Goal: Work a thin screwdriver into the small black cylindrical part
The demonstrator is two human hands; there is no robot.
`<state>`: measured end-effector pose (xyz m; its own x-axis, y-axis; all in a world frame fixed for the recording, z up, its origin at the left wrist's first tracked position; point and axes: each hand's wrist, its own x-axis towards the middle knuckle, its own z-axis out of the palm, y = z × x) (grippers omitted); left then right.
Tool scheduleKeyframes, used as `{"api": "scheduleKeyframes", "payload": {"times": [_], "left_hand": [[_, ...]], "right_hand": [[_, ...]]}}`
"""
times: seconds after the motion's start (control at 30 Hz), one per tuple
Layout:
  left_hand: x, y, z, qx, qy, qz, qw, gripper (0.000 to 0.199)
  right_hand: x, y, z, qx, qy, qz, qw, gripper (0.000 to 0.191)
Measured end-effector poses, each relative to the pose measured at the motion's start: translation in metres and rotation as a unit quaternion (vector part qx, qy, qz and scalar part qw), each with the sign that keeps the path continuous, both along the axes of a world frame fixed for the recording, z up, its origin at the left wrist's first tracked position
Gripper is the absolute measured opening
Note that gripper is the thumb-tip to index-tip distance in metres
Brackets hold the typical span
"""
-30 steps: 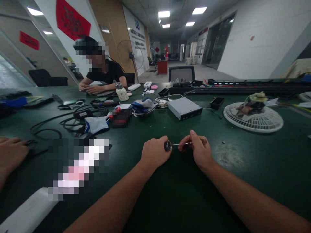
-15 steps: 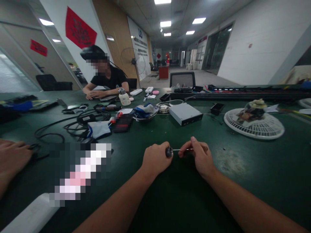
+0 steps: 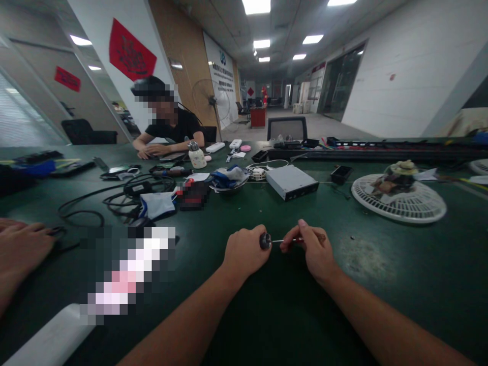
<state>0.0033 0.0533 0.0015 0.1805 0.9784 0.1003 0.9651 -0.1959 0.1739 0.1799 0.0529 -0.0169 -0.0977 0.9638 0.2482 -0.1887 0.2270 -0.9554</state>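
My left hand [image 3: 244, 250] is closed round a small black cylindrical part [image 3: 264, 241], whose round end faces right. In my right hand [image 3: 314, 248] is a thin screwdriver [image 3: 295, 240] with a reddish handle, pinched by the fingers and pointing left. Its metal shaft reaches the end of the black part; whether the tip sits inside cannot be made out. Both hands are just above the green table [image 3: 290, 315], near its front middle.
Ahead lie a grey box-shaped drive [image 3: 292, 181], a bowl with blue and white cloth [image 3: 227, 178] and a white fan grille [image 3: 398, 198]. Cables [image 3: 133, 188] and another person's hand [image 3: 25, 244] are at left. A person [image 3: 168, 119] sits across the table.
The whole view has shifted slightly down and to the right. My hands keep nearly the same pose, holding the black part and the screwdriver.
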Motion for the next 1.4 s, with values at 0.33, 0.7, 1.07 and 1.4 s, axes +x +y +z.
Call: {"api": "scheduleKeyframes", "payload": {"times": [0.33,0.7,1.07,1.4], "left_hand": [[-0.0016,0.0008,-0.002,0.006,-0.002,-0.016,1.0,0.021],[-0.0022,0.0016,-0.0052,0.019,-0.01,-0.019,1.0,0.021],[-0.0013,0.0003,-0.0024,0.011,0.004,-0.018,1.0,0.024],[-0.0003,0.001,-0.003,0.008,0.014,-0.024,1.0,0.021]], "right_hand": [[0.0035,0.0028,-0.0047,0.001,0.023,0.05,0.998,0.057],[-0.0005,-0.0002,-0.0005,-0.005,-0.009,-0.001,1.0,0.059],[0.0013,0.0009,0.001,0.006,-0.006,0.051,0.999,0.059],[-0.0004,0.0006,-0.0001,-0.036,-0.004,-0.053,0.998,0.06]]}}
